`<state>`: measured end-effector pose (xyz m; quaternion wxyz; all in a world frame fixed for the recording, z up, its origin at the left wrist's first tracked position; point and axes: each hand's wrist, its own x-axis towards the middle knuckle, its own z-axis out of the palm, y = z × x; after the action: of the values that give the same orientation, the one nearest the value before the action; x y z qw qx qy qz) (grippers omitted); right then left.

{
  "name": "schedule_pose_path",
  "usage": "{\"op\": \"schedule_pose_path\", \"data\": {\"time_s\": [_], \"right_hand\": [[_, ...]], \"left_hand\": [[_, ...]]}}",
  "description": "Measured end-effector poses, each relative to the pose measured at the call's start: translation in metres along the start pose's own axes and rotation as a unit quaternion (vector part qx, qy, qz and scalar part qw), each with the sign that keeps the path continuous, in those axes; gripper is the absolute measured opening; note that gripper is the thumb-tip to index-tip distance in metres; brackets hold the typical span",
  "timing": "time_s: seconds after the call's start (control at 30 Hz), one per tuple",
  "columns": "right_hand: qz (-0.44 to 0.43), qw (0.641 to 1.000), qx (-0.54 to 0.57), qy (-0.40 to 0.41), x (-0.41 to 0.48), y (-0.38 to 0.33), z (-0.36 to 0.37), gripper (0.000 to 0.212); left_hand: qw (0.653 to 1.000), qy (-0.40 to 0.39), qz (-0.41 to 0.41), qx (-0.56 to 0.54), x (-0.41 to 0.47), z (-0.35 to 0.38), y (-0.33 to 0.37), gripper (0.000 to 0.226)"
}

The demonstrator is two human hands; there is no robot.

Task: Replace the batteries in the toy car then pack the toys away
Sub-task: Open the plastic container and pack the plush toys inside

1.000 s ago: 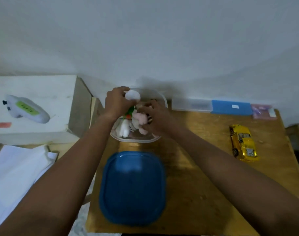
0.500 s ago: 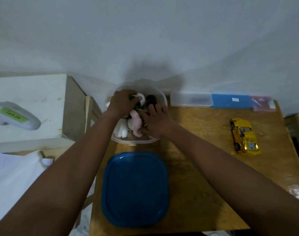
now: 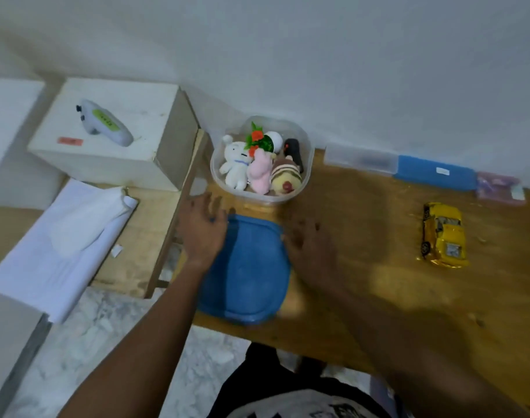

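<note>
One plain wooden tabletop [image 3: 363, 236] carries what looks like the packing stage of the job. Largest on it, a blue rounded-square plastic lid [image 3: 245, 267] lies flat near the person's edge. Its longer side runs from the person toward the wall, and its far edge sits just short of a clear round-cornered plastic tub [image 3: 266, 198] that stands uncovered close to the wall. The left hand [image 3: 201, 230] lies over the lid's left rim and the right hand [image 3: 309, 245] sits at its right rim. Both have fingers spread and fairly straight, neither curled round anything, though motion blur hides whether any fingertip hooks under the edge. Well apart to the right, a yellow toy car [image 3: 443, 235] lies alone on bare wood, its long axis running near-to-far with the far end leaning slightly left. Which end is the nose is too blurred to call, and nothing shows whether its batteries have been changed. Smallest, a handful of plush toys [image 3: 236, 165], white, pink, striped and black, sit packed inside the tub. Closing the tub appears to be the step in hand. The next move calls for a grip on both rims, a level lift, and the lid squared over the tub's corners before pressing down. If the car belongs inside, it would need to go in first.
</note>
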<state>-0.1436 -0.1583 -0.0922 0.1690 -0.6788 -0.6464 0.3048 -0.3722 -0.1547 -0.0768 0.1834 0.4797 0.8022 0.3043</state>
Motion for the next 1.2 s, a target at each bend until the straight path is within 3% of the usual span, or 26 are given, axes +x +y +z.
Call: {"op": "schedule_pose_path", "data": {"time_s": [0.1,0.17,0.23,0.33,0.5,0.63,0.8,0.97,1.2], "right_hand": [[0.028,0.996,-0.021,-0.078,-0.027,0.014,0.011,0.060],[0.020,0.996,-0.035,-0.077,-0.036,0.015,0.019,0.061],[0.044,0.996,0.026,-0.067,-0.041,0.012,0.024,0.049],[0.083,0.986,0.134,-0.060,-0.046,0.007,0.018,0.023],[0.014,0.973,0.229,0.019,-0.041,-0.003,-0.003,0.030],[-0.013,0.966,0.247,0.071,-0.012,-0.026,-0.030,0.023],[-0.013,0.975,0.176,0.132,0.045,-0.046,-0.045,0.027],[0.005,0.982,0.124,0.144,0.099,-0.058,-0.050,0.014],[0.063,0.974,0.102,0.194,0.148,-0.063,-0.038,0.016]], "left_hand": [[0.991,-0.052,-0.093,0.075,-0.046,0.001,-0.023,0.055],[0.987,-0.073,-0.107,0.096,-0.066,0.002,-0.037,0.059],[0.987,-0.076,-0.115,0.080,-0.078,0.001,-0.043,0.061],[0.991,-0.038,-0.129,0.023,-0.084,-0.003,-0.046,0.057],[0.989,0.095,-0.084,-0.076,-0.083,-0.019,-0.022,0.045],[0.985,0.125,-0.026,-0.117,-0.050,-0.029,0.009,0.045],[0.985,0.109,0.003,-0.136,0.010,-0.039,0.044,0.044],[0.989,0.037,0.031,-0.142,0.076,-0.032,0.058,0.044],[0.991,-0.054,0.025,-0.119,0.139,-0.004,0.059,0.045]]}}
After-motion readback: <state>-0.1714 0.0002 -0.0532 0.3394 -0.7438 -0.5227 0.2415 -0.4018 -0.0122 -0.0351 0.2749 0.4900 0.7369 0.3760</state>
